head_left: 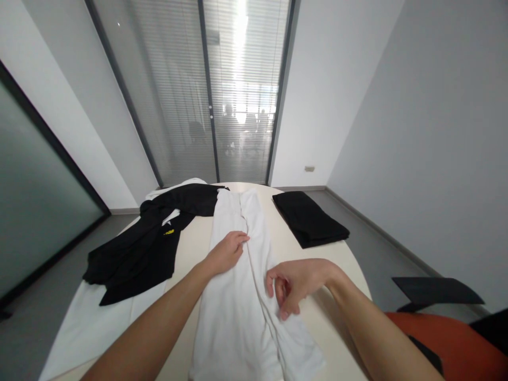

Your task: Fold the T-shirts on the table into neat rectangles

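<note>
A long white garment [228, 328], folded lengthwise, lies down the middle of the round table in front of me. Its kind cannot be made out from the folds. An uneven open seam runs along it from the far end toward me. My left hand [228, 253] rests on its left half, thumb and fingers closed on the cloth edge at that seam. At the right side of the cloth, my right hand [296, 286] is bent down with curled fingers, closed on the side layer, which spreads rightward near me.
A black garment [138, 259] with a small yellow mark lies loosely heaped at left, over white cloth [91, 323]. A folded black cloth [307, 219] sits at the right table edge. An orange chair [436, 344] stands close at right. Beyond the table [242, 187] are blinds behind glass.
</note>
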Available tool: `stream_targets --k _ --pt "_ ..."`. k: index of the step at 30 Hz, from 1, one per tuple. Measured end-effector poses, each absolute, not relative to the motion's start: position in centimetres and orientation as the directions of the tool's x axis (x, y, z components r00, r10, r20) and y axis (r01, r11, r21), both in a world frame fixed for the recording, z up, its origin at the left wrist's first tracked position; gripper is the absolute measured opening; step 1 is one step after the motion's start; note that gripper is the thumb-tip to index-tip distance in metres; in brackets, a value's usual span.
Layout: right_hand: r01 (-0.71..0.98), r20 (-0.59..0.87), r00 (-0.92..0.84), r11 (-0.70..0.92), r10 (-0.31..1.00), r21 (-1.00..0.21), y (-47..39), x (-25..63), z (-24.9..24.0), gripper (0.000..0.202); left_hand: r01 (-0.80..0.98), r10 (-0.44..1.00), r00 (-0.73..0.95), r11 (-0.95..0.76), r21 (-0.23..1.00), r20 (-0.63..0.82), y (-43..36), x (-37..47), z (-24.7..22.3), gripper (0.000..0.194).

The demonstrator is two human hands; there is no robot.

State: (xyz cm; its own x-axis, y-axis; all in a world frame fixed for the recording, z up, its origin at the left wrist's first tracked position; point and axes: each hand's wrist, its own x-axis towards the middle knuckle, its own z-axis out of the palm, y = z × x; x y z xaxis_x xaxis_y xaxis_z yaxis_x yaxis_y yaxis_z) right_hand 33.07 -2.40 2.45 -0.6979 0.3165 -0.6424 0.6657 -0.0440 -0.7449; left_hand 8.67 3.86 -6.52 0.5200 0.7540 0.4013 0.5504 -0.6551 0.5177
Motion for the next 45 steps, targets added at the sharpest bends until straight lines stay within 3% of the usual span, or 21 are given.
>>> stream_targets --k 3,7,9,20,22,25,28,30,32,37,45 --pt "0.663 -0.636 -0.709 -0.020 0.305 -0.748 -2.4 33.0 2.4 0.053 0.545 0.734 0.551 -0.677 0.495 0.397 3.8 8.7 -6.3 0.043" --pt "0.669 -0.538 -0.610 0.014 0.582 -0.743 -1.7 34.0 2.0 0.037 0.567 0.727 0.572 -0.686 0.456 0.380 3.8 8.7 -6.3 0.045" --pt "0.720 -0.564 -0.539 -0.006 0.626 -0.694 -1.4 34.8 1.7 0.039 0.571 0.733 0.563 -0.679 0.461 0.382 3.9 8.6 -6.5 0.045" --pt "0.730 -0.702 -0.603 -0.093 0.378 -0.677 -1.7 35.8 2.6 0.049 0.567 0.745 0.554 -0.665 0.486 0.372 3.8 8.7 -6.6 0.045" --pt "0.740 -0.703 -0.595 -0.074 0.389 -0.668 -1.8 36.3 3.0 0.048 0.571 0.738 0.564 -0.673 0.471 0.371 3.7 8.7 -6.5 0.043" --pt "0.732 -0.588 -0.578 0.041 0.566 -0.680 -1.4 36.5 2.6 0.049 0.571 0.734 0.561 -0.678 0.462 0.383 3.7 8.7 -6.5 0.042" --pt "0.676 -0.281 -0.546 0.216 0.789 -0.704 -0.8 35.5 1.4 0.039 0.572 0.732 0.559 -0.681 0.458 0.391 3.7 8.7 -6.6 0.042" --pt "0.627 -0.081 -0.556 0.354 0.827 -0.694 -0.6 34.3 0.8 0.030 0.579 0.731 0.563 -0.682 0.447 0.386 3.8 8.7 -6.6 0.043" --pt "0.585 0.046 -0.620 0.500 0.784 -0.638 -0.7 33.2 0.4 0.027 0.585 0.732 0.565 -0.681 0.441 0.381 3.8 8.7 -6.6 0.044" --pt "0.504 0.075 -0.789 0.711 0.610 -0.490 -1.1 31.8 0.2 0.040 0.547 0.730 0.559 -0.681 0.487 0.392 3.7 8.6 -6.6 0.054" --pt "0.509 0.079 -0.769 0.683 0.634 -0.524 -1.3 31.3 -0.1 0.030 0.561 0.887 0.411 -0.428 0.709 0.211 6.5 9.7 -4.7 0.047"
